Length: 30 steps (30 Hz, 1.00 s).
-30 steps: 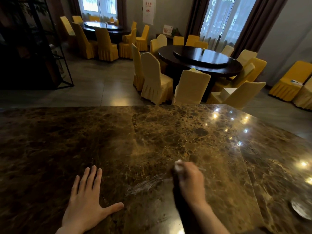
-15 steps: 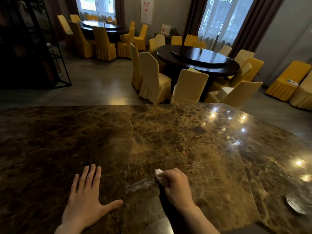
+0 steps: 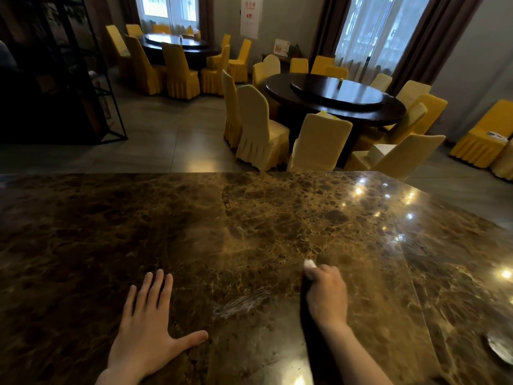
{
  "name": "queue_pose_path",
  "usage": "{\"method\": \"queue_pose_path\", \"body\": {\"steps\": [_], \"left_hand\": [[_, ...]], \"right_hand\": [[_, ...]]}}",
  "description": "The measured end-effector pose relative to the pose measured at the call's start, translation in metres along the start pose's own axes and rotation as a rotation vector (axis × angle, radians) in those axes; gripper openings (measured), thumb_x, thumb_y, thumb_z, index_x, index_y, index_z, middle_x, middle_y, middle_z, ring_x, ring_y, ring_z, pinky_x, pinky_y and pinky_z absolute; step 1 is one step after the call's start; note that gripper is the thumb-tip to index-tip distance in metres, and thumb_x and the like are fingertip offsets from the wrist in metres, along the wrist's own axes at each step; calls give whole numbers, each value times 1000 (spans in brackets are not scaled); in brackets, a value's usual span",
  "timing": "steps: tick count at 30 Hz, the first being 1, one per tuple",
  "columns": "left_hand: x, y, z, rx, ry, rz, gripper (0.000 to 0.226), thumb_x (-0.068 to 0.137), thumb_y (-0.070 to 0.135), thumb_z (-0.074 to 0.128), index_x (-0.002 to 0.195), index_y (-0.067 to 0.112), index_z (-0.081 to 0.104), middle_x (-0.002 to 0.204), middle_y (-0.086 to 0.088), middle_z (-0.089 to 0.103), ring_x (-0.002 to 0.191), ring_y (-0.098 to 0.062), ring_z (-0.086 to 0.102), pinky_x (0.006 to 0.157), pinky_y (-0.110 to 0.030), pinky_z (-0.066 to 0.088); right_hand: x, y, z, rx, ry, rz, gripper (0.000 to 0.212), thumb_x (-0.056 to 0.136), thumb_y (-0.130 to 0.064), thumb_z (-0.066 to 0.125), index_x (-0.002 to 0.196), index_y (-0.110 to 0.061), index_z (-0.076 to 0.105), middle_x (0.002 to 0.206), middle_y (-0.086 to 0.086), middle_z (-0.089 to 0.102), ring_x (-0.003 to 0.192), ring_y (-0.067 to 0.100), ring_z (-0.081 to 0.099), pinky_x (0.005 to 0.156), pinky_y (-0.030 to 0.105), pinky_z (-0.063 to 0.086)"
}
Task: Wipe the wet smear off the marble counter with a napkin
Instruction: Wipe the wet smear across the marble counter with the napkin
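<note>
A pale streaky wet smear [image 3: 241,302] lies on the brown marble counter [image 3: 194,223], between my two hands. My right hand [image 3: 327,295] is closed around a small white napkin [image 3: 309,263], whose tip pokes out past the knuckles. That hand rests on the counter just right of the smear's upper end. My left hand [image 3: 150,329] lies flat on the marble with fingers spread, left of the smear and holding nothing.
A round wet patch or dish edge [image 3: 501,348] shows at the counter's right edge. Beyond the counter's far edge stand round dark dining tables [image 3: 336,98] ringed by yellow-covered chairs [image 3: 258,126], and a black metal shelf frame [image 3: 83,79] at left.
My right hand with the napkin swept left to the smear's end half a second ago, then back right and slightly away. The left hand has stayed flat in place.
</note>
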State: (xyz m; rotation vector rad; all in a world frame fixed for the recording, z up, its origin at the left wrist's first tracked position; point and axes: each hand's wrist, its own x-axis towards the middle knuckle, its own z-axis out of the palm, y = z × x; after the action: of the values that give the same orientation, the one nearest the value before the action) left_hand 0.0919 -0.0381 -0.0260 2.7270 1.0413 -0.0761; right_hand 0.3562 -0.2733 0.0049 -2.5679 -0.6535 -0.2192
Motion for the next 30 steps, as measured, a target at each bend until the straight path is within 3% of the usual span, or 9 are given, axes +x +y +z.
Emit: {"method": "queue_pose_path", "body": {"steps": [3,6,9,12,15,22,26,28,30], "left_hand": [[-1,0,0,-5,-2,0,149,48,117,15,155,23,-26,165,3,-34,150,-16,-38,129,-48,-17],[-1,0,0,-4,-1,-2,148,49,117,15,155,23,-26,165,3,-34,150,-16,-39,129,-48,-17],[-2,0,0,-11,7,3,147,49,117,16,155,23,-26,165,3,-34,150,-16,-38,129,-48,-18],[-1,-1,0,-10,1,6,147,49,117,16,154,24,-27,165,3,-34,150,-16,-38,128,-48,-19],[-1,-1,1,-25,6,-1,147,49,117,17,154,24,-26,165,4,-33,150,-16,-39,127,-48,-20],[0,0,-2,10,-38,-1,148,47,117,11,152,23,-32,163,3,-39,148,-17,-43,128,-49,-20],[-1,-1,-1,31,-45,2,148,46,117,8,152,22,-34,163,2,-40,148,-18,-43,128,-49,-20],[-2,0,-1,23,-52,12,148,47,117,9,153,22,-32,164,2,-39,148,-18,-42,129,-50,-19],[-1,1,0,4,-40,7,149,48,117,11,155,21,-29,165,1,-36,149,-18,-41,129,-50,-18]], "right_hand": [[-21,-42,11,141,-107,-197,15,92,-8,70,93,-20,79,74,-10,59,73,11,48,62,28,38],[-22,-49,1,273,-176,-199,16,98,-31,67,89,-26,79,79,-12,70,75,7,58,66,29,47],[13,-12,-21,185,32,28,11,92,-11,72,95,-19,79,90,1,76,80,19,64,70,32,49],[28,21,-37,-19,-16,193,21,87,4,67,99,-11,77,87,5,65,83,29,62,67,37,50],[8,8,-21,-88,-78,98,18,88,1,64,83,-12,75,77,-3,48,80,23,51,64,32,37],[-36,-76,15,139,-237,-215,18,92,-6,66,87,-18,78,82,-7,54,79,14,48,66,29,42],[-11,-58,1,173,-77,-11,17,89,0,67,94,-11,78,85,1,65,81,24,61,68,33,46],[-3,-43,-4,51,-47,86,20,87,6,63,93,-8,75,84,4,60,84,31,61,64,33,41],[-14,-46,0,-57,-94,43,19,88,5,61,88,-9,73,83,1,51,88,29,56,63,32,40]]}}
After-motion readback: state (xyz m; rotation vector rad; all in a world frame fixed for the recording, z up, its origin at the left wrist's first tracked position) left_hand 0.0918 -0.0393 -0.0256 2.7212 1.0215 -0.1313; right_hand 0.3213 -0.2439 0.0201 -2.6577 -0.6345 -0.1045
